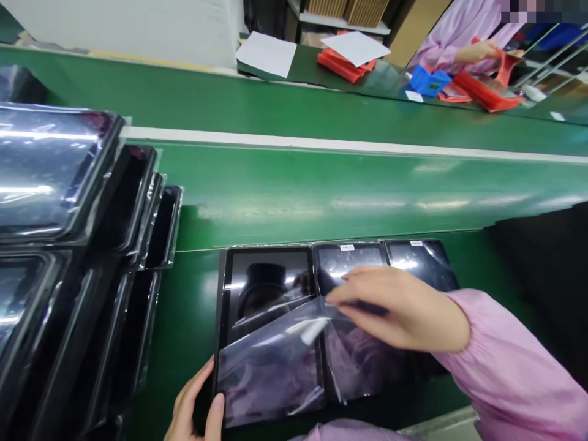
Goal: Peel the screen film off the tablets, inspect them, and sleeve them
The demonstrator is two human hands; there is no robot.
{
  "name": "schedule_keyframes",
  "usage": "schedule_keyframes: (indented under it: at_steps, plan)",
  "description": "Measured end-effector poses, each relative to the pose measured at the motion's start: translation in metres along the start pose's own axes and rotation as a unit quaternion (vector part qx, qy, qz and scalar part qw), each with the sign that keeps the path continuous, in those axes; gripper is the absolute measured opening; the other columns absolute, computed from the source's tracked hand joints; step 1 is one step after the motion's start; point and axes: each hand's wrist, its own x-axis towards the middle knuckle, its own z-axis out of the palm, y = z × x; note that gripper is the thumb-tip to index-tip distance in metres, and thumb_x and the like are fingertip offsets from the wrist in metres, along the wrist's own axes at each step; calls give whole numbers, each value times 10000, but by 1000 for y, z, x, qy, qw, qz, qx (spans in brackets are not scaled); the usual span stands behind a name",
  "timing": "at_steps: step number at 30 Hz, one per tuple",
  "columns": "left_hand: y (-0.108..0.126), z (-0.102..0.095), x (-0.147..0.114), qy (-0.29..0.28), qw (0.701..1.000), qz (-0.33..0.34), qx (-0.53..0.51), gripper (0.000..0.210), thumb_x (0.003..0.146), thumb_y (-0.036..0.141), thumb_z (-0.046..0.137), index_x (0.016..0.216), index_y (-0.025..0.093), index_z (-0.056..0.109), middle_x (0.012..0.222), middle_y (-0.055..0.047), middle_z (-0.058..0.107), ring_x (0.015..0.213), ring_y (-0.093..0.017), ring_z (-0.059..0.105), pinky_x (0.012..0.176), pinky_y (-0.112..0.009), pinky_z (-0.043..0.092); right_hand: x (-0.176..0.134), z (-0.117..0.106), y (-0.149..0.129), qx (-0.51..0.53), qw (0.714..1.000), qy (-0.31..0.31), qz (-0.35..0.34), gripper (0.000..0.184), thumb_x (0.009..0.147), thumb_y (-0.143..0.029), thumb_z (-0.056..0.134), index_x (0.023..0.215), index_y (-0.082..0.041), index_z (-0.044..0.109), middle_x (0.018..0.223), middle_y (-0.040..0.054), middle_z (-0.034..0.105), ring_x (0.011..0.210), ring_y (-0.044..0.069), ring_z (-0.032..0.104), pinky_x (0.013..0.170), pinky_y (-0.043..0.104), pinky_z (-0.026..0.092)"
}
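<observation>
Your left hand (195,404) pinches the near corner of the left tablet (266,331), thumb on the glass, steadying it at the near edge of the green belt (321,184). Your right hand (399,306) has its fingers closed on the clear film (275,355), lifted half off the screen. Two more tablets (381,263) lie just beside it; bagged ones (68,214) stack at the left edge.
</observation>
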Motion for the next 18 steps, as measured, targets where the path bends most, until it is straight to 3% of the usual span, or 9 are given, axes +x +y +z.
schedule_keyframes:
  at_steps: [3, 7, 10, 15, 18]
  plan:
    - [-10, -1, 5, -9, 999, 32, 2, 344, 857, 467, 612, 1110, 241, 672, 1129, -71, 695, 1068, -294, 640, 977, -441, 496, 24, 3, 11, 19, 999, 46, 5, 268, 909, -132, 565, 1165, -200, 601, 864, -4, 744, 727, 126, 693, 701, 235, 538]
    - [-15, -2, 8, 4, 1000, 22, -9, 389, 839, 463, 643, 1124, 200, 668, 1150, -99, 678, 1098, -301, 618, 1030, -477, 452, 66, 18, 14, 74, 996, 38, 12, 363, 858, -59, 552, 1192, -201, 568, 759, -56, 698, 641, 113, 649, 675, 235, 507]
    - [-12, -2, 8, 5, 1000, 22, -20, 415, 831, 470, 652, 1134, 185, 665, 1162, -111, 671, 1110, -301, 611, 1037, -485, 447, 93, 34, 13, 171, 984, 27, 34, 359, 858, -14, 534, 1169, -194, 555, 667, -82, 644, 619, 100, 637, 676, 225, 519]
    - [-4, 0, 10, 9, 999, 28, -36, 435, 830, 462, 656, 1147, 164, 652, 1159, -123, 670, 1117, -293, 613, 1031, -477, 459, 120, 60, 35, 359, 927, 40, 106, 320, 905, -31, 537, 1177, -196, 509, 689, -49, 663, 572, 96, 638, 566, 207, 560]
    - [-2, 0, 12, 12, 998, 45, -37, 407, 846, 438, 647, 1145, 162, 652, 1158, -119, 670, 1117, -282, 616, 1031, -468, 462, 124, 75, 56, 415, 892, 70, 166, 306, 919, -34, 555, 1178, -186, 498, 713, -39, 668, 581, 99, 651, 566, 217, 585]
